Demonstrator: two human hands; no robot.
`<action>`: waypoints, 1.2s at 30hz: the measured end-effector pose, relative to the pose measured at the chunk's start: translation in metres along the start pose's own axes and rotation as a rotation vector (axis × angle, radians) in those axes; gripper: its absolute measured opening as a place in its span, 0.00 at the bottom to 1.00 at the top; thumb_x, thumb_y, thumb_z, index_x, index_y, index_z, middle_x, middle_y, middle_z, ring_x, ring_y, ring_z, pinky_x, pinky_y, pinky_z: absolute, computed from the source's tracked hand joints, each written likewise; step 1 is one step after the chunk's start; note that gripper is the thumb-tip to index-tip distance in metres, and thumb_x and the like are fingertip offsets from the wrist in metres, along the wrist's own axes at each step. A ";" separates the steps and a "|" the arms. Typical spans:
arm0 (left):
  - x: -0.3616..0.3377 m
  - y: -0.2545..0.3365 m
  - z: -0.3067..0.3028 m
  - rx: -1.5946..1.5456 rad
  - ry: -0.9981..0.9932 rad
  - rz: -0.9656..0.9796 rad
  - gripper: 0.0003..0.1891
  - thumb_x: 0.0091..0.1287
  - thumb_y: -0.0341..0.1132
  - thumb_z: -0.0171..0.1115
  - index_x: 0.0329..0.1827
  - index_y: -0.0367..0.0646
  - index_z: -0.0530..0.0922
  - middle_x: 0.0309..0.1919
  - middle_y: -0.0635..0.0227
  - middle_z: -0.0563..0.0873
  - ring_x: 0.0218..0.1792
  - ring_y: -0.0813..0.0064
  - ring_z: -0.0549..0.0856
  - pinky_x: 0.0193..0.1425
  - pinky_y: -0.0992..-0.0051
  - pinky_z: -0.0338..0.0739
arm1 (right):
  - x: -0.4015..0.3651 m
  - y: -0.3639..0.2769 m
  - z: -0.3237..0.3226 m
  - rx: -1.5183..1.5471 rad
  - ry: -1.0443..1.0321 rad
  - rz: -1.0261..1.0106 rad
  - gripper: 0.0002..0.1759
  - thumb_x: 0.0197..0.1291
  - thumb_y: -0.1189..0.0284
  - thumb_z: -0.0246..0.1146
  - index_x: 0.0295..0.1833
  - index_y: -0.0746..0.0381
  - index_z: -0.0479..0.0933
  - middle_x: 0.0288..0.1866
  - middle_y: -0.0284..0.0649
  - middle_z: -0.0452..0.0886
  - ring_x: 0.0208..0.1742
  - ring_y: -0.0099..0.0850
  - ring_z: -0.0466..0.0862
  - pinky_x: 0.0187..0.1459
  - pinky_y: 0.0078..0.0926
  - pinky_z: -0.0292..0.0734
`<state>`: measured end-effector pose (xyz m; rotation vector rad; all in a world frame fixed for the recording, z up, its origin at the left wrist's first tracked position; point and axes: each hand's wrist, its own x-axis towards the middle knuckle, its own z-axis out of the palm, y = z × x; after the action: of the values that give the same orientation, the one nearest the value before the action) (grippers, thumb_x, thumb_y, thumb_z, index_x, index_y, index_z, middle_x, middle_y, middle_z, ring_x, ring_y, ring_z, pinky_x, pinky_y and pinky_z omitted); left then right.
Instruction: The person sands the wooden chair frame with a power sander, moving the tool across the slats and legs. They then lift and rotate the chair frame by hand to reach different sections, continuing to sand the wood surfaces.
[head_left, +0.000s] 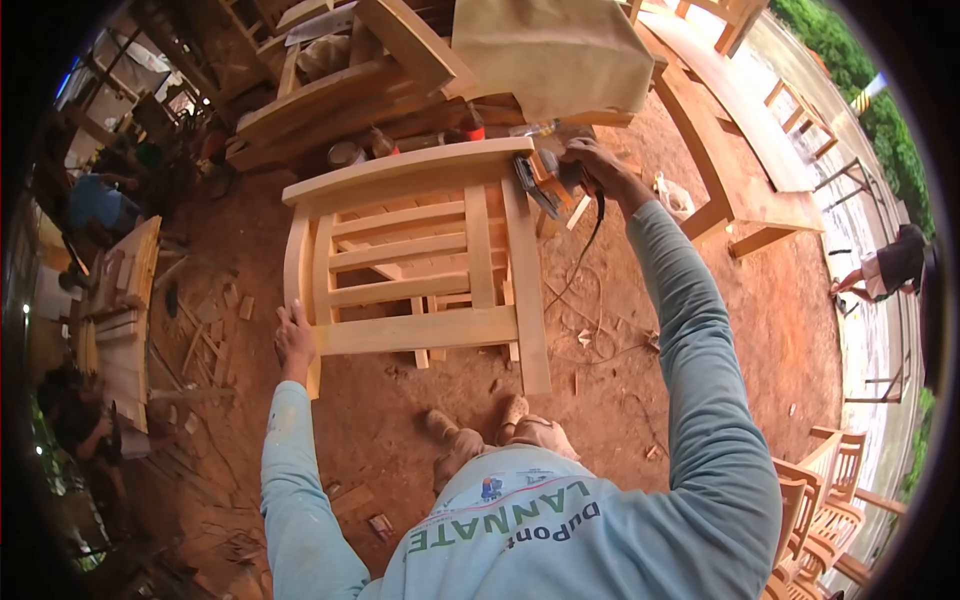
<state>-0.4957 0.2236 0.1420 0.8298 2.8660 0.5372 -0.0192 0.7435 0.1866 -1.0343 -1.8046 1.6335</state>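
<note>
A pale, unfinished wooden slatted chair frame (pixel 415 333) stands in front of me, its long curved top rail (pixel 410 170) on the far side. My left hand (pixel 294 343) is closed around the frame's left post, near the lower rail. At the far right corner my right hand (pixel 600 166) grips an orange-and-black power sander (pixel 546 182). The sander's flat base lies against the outer side of the right post, close to the top rail's end. From the sander a dark cord (pixel 590 245) trails down to the dirt floor.
Behind the frame are a bench with wooden parts (pixel 350 100), red-capped bottles (pixel 472 124) and a can (pixel 345 154). A wooden table (pixel 715 150) stands right, wooden chairs (pixel 825 520) lower right. Scraps litter the floor. Other people (pixel 893 262) are at both sides.
</note>
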 end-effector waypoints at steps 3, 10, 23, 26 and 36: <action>-0.002 0.004 -0.003 -0.016 -0.008 -0.003 0.38 0.85 0.70 0.35 0.67 0.41 0.74 0.58 0.33 0.89 0.62 0.28 0.85 0.67 0.39 0.78 | -0.016 -0.011 0.015 0.052 0.108 0.020 0.22 0.63 0.63 0.73 0.60 0.59 0.81 0.34 0.35 0.78 0.26 0.27 0.77 0.24 0.31 0.73; 0.000 0.001 0.001 0.008 0.019 -0.014 0.41 0.85 0.71 0.34 0.74 0.41 0.73 0.61 0.33 0.88 0.64 0.28 0.85 0.70 0.40 0.77 | -0.107 -0.053 0.040 0.030 0.121 0.145 0.39 0.56 0.58 0.76 0.71 0.62 0.76 0.33 0.39 0.80 0.19 0.26 0.76 0.18 0.33 0.71; 0.011 -0.011 0.007 0.019 -0.013 0.005 0.47 0.84 0.72 0.34 0.84 0.36 0.67 0.67 0.30 0.84 0.70 0.28 0.81 0.76 0.42 0.73 | -0.259 -0.051 0.083 -0.075 0.243 0.309 0.44 0.55 0.56 0.78 0.78 0.50 0.75 0.45 0.45 0.87 0.29 0.32 0.86 0.25 0.32 0.84; 0.013 -0.016 0.012 0.021 0.008 0.013 0.47 0.84 0.72 0.34 0.83 0.36 0.68 0.69 0.30 0.83 0.71 0.28 0.80 0.76 0.42 0.73 | -0.287 -0.038 0.090 -0.099 0.232 0.289 0.43 0.55 0.57 0.77 0.79 0.50 0.74 0.43 0.45 0.87 0.26 0.31 0.85 0.23 0.32 0.83; 0.021 -0.023 0.016 0.006 0.028 0.056 0.46 0.84 0.72 0.34 0.80 0.36 0.70 0.69 0.32 0.84 0.72 0.29 0.79 0.77 0.43 0.72 | -0.355 -0.049 0.095 -0.175 0.090 0.399 0.44 0.56 0.59 0.76 0.80 0.49 0.73 0.44 0.47 0.87 0.24 0.31 0.84 0.24 0.32 0.84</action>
<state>-0.5217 0.2215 0.1181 0.9138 2.8787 0.5513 0.1070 0.4037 0.2646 -1.6050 -1.7874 1.6329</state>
